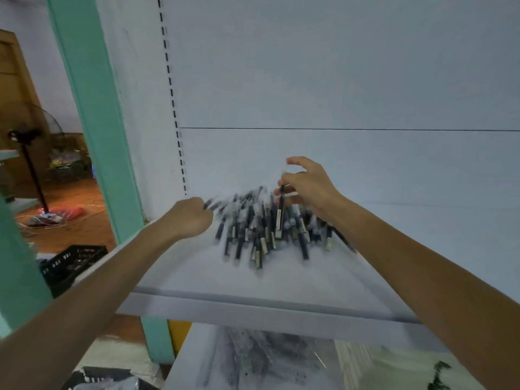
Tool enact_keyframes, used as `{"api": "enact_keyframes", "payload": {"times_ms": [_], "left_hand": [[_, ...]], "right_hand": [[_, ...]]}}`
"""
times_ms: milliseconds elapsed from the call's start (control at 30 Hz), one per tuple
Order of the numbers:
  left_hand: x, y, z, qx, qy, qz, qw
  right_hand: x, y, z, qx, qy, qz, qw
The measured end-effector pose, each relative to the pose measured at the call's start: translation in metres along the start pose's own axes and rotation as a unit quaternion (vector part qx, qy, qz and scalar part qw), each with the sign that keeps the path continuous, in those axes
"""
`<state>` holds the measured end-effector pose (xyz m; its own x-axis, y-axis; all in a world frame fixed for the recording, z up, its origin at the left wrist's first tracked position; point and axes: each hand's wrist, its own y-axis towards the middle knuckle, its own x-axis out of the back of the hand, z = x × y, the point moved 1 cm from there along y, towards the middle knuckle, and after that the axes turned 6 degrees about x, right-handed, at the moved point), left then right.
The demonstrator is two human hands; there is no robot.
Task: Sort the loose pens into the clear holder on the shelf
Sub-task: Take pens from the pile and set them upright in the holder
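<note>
Seen from a head-worn camera looking down, a person's two bare forearms reach over a white metal shelf (197, 277) backed by a white panel. A heap of loose dark pens with pale ends (253, 235) lies toward the back of the shelf board, between the two hands. The pens overlap and mostly point front to back, and motion blur softens them. The left hand (191, 218) sits at the left edge of the heap with its fingers curled into a fist. The dark tips of one or two pens stick out from it toward the back panel, so it grips pens from the heap. The right hand (308, 187) is above the right part of the heap, thumb and fingers pinching a single dark pen (280, 218). That pen hangs nearly upright, its pale end down just over the pile. To the left of the shelf stands a teal painted pillar (92, 122), and beyond it a black pedestal fan (26, 136) on a reddish floor. A black plastic crate (70, 266) sits low beside the pillar, under the left forearm. On the lower shelf board (202, 342) lies a clear plastic bag of dark items (267, 358), too blurred to identify.
</note>
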<state>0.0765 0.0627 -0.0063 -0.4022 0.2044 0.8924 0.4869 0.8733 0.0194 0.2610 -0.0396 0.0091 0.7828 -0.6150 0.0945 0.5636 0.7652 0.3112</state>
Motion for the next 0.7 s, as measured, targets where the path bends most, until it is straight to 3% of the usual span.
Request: {"api": "enact_keyframes", "payload": {"times_ms": [100,200,400,700], "left_hand": [[-0.01,-0.03,-0.055,-0.046,-0.084,-0.059,0.994],[-0.036,-0.057,-0.117,-0.13,-0.116,-0.055,0.983],[-0.11,-0.108,-0.243,-0.192,-0.303,0.111,0.927],[-0.206,-0.193,-0.401,-0.285,-0.324,0.249,0.867]], "right_hand": [[0.038,-0.013,0.004,0.012,-0.007,-0.024,1.0],[0.091,-0.035,0.01,0.02,-0.02,-0.063,0.998],[0.242,-0.103,0.022,0.025,-0.046,-0.186,0.981],[0.44,-0.233,0.03,-0.006,-0.082,-0.347,0.934]]}}
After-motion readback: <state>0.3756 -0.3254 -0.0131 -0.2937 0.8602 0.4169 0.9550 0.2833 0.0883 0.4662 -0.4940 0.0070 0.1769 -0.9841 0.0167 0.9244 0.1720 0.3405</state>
